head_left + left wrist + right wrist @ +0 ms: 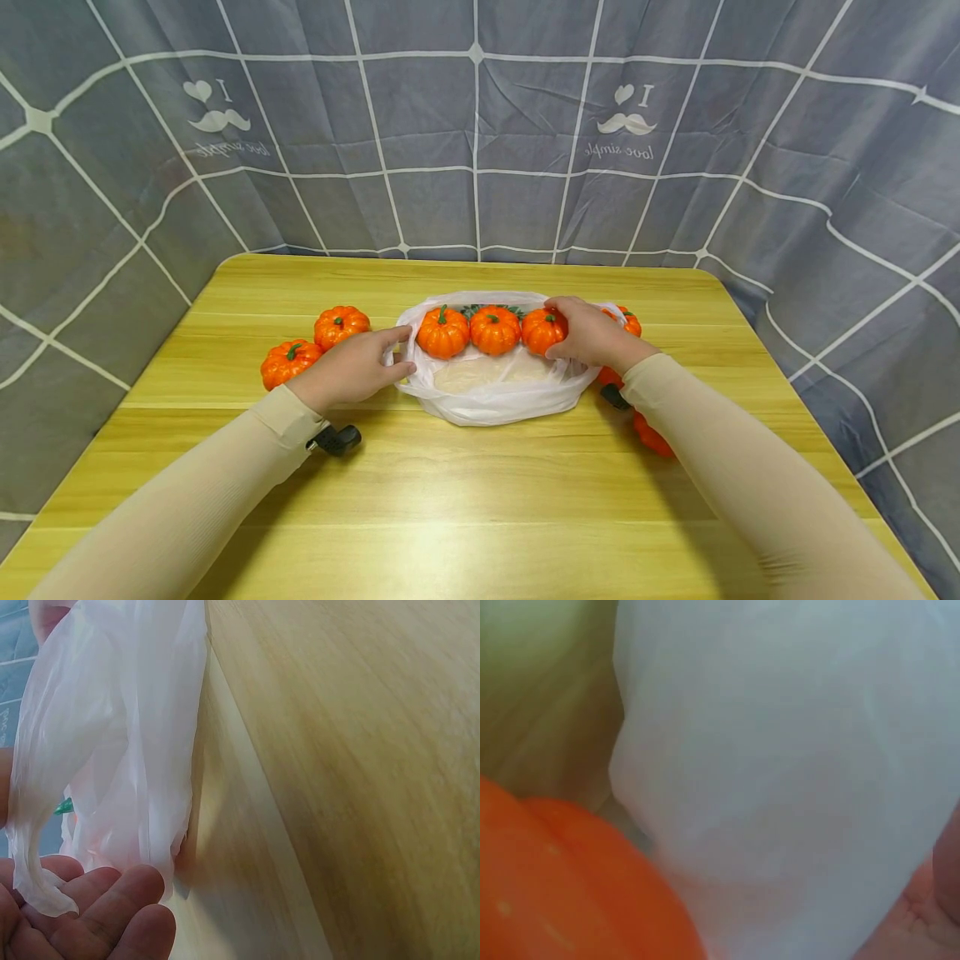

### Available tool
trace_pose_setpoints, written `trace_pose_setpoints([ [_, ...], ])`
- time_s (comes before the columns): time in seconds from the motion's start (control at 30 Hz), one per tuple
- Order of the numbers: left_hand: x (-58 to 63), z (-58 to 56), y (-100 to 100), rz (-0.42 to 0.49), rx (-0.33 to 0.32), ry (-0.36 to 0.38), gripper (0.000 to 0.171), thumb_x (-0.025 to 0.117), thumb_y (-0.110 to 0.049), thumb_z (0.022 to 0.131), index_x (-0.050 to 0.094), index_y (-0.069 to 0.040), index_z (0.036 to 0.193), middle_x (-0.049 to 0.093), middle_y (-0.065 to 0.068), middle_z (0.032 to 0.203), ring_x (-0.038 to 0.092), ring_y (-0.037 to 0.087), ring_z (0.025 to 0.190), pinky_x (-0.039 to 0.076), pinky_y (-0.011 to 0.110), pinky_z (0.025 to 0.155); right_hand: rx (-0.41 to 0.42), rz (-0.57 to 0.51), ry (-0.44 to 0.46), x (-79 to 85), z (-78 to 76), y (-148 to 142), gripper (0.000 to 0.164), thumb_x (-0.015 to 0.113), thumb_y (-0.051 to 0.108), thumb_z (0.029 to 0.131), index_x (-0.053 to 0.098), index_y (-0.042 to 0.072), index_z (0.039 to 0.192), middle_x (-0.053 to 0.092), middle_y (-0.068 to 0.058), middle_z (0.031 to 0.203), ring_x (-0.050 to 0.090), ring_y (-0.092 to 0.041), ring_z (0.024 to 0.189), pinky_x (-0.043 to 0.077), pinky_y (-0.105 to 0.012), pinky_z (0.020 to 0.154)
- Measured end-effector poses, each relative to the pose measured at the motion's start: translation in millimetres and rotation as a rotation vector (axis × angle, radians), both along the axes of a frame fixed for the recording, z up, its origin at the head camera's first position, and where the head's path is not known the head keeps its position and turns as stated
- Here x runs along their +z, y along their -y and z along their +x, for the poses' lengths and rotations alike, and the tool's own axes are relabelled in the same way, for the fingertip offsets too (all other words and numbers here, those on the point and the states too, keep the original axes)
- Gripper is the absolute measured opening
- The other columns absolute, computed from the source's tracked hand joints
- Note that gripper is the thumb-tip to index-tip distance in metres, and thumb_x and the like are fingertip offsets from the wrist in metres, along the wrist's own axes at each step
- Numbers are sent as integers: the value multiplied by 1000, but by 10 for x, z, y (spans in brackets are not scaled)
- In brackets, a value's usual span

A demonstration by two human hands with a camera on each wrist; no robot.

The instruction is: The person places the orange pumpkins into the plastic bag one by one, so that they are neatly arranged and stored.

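Note:
A white plastic bag (517,404) lies on the table with its mouth held wide. Three small orange pumpkins with green stems form a row in the mouth: a left pumpkin (442,333), a middle pumpkin (495,332) and a right pumpkin (542,332). My right hand (592,332) grips the right pumpkin between thumb and fingers. At the bag's left edge is my left hand (360,367), thumb and fingers apart. In the left wrist view a bag handle (34,862) lies across its loosely bent fingers (112,907). White plastic (780,750) hides most of the right wrist view.
Two more pumpkins (291,360) sit left of the bag. Several others (651,433) lie at the right, partly behind my right arm. Something dark green (491,309) shows behind the row. A grey curtain (420,117) with white lines surrounds the wooden table (420,508).

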State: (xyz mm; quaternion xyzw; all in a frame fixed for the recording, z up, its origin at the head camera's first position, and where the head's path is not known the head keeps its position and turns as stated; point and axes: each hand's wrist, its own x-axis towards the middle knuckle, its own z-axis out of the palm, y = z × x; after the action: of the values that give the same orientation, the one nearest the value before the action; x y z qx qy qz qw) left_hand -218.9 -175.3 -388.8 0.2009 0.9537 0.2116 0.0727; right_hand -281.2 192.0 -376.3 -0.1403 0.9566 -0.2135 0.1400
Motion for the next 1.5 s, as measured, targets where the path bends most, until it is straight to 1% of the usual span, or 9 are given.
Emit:
trace_pose_setpoints([
  [0.23, -5, -7, 10, 3, 8, 3, 70, 66, -38, 102, 46, -1, 158, 70, 13, 123, 60, 21, 87, 52, 43, 85, 13, -36, 0, 101, 65, -16, 88, 85, 21, 90, 37, 11, 163, 37, -16, 167, 38, -39, 153, 34, -56, 123],
  [0.37, -2, -11, 17, 9, 6, 0, 71, 67, -38, 102, 46, 0, 158, 71, 14, 120, 59, 20, 83, 52, 40, 81, 20, -102, 18, 276, 141, -70, 78, 78, 25, 96, 39, 14, 162, 43, -15, 165, 43, -40, 150, 41, -57, 118],
  [0.47, 1, -22, 34, 15, 13, 0, 71, 67, -38, 102, 46, 0, 158, 70, 13, 111, 59, 20, 81, 51, 39, 78, 17, -152, 2, 425, 190, -157, 68, 71, 27, 101, 41, 15, 161, 47, -16, 161, 49, -39, 145, 46, -57, 113],
  [0.6, 15, -29, 63, 19, 30, 10, 73, 67, -40, 102, 44, -1, 159, 69, 14, 113, 59, 23, 86, 51, 42, 82, -20, -208, -56, 553, 201, -313, 61, 65, 28, 104, 43, 15, 160, 47, -15, 161, 49, -39, 143, 50, -57, 108],
  [0.77, 36, -26, 78, 9, 33, 8, 73, 66, -41, 102, 43, -1, 159, 70, 19, 127, 60, 25, 89, 54, 47, 87, -99, -242, -94, 612, 194, -508, 61, 65, 28, 105, 42, 13, 160, 43, -17, 162, 45, -45, 145, 46, -62, 111],
  [1.0, 66, -18, 89, -6, 41, 24, 74, 65, -42, 103, 41, -2, 161, 58, 21, 151, 60, 23, 88, 53, 44, 87, -144, -212, -117, 569, 145, -755, 66, 65, 30, 105, 39, 10, 162, 40, -26, 163, 44, -53, 144, 45, -65, 111],
  [1.17, 65, -22, 98, 0, 41, 26, 74, 65, -41, 103, 41, -2, 161, 56, 22, 154, 60, 23, 90, 53, 45, 89, -159, -166, -110, 464, 78, -912, 70, 66, 32, 104, 37, 8, 162, 41, -31, 160, 41, -53, 145, 47, -65, 107],
  [1.37, 56, -26, 102, 9, 52, 43, 75, 65, -43, 103, 40, -3, 161, 55, 21, 154, 58, 21, 81, 50, 41, 83, -159, -134, -101, 341, 21, -1060, 73, 67, 32, 103, 35, 6, 163, 40, -32, 160, 38, -53, 146, 40, -67, 113],
  [1.5, 66, -22, 103, 8, 52, 42, 75, 66, -43, 103, 40, -3, 161, 55, 21, 155, 59, 21, 84, 51, 40, 84, -156, -123, -85, 281, 2, -1134, 76, 67, 32, 103, 32, 4, 164, 37, -33, 161, 36, -54, 147, 37, -69, 115],
])
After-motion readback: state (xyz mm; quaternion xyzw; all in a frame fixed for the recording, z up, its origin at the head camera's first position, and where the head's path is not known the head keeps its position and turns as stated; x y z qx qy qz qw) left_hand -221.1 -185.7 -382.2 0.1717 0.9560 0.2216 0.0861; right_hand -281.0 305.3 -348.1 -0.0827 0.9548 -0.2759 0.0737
